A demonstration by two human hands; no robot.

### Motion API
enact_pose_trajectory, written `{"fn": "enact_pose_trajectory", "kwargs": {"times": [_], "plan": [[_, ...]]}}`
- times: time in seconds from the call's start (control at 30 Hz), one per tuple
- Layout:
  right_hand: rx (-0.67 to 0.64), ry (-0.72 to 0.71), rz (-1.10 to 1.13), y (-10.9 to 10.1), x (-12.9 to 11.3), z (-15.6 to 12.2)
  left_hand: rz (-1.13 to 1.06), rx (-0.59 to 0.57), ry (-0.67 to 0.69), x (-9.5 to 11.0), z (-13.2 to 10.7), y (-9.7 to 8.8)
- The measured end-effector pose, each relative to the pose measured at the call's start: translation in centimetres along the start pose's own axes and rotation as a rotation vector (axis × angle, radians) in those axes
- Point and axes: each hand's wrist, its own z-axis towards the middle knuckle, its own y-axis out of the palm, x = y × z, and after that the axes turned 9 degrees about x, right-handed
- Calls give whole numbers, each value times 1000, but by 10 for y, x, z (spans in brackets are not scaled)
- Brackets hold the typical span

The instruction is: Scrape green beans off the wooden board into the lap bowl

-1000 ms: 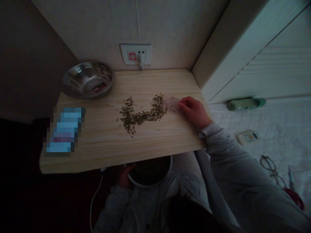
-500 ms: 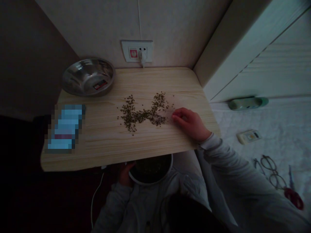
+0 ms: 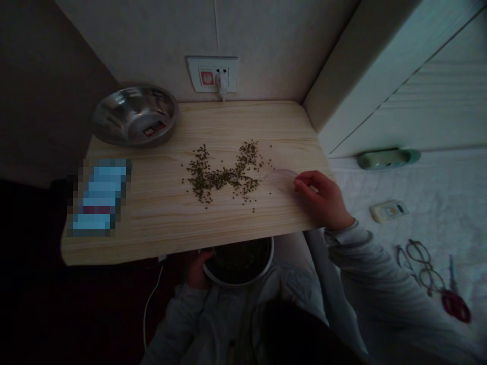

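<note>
My right hand (image 3: 319, 195) is over the right side of the wooden tabletop, thumb and fingers pinched together. From the pinch a thin, see-through thing with faint purplish edges (image 3: 279, 177) reaches left; it is blurred and its kind does not show. To its left, small dark greenish-brown seeds (image 3: 216, 178) lie scattered in a rough H shape, a few of them loose near the thin thing. Below the table's front edge my left hand (image 3: 198, 271) grips the left side of a white-rimmed bowl (image 3: 239, 283) at my lap. The bowl's inside is dark, and the tabletop hides its far part.
On the wooden tabletop (image 3: 152, 223) stand a steel bowl (image 3: 135, 116) at back left and a phone (image 3: 99, 197) at left. A plug sits in the wall socket (image 3: 213, 74). Glasses (image 3: 430, 279) and red-handled scissors (image 3: 456, 305) lie on the white quilted surface at right.
My right hand has moved right and slightly toward me, drawing the thin thing off the seeds. Several seeds now lie farther toward the front and right. My left hand stays at the bowl.
</note>
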Motion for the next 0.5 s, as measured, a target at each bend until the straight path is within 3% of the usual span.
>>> {"fn": "enact_pose_trajectory", "kwargs": {"times": [0.17, 0.37, 0.5], "plan": [[58, 62, -44, -9, 10, -8, -83, -57, -128, 0, -10, 17], [-30, 88, -32, -5, 6, -27, -68, -101, -214, 1, -22, 24], [-89, 26, -86, 1, -7, -43, -40, -55, -197, 1, -22, 23]]}}
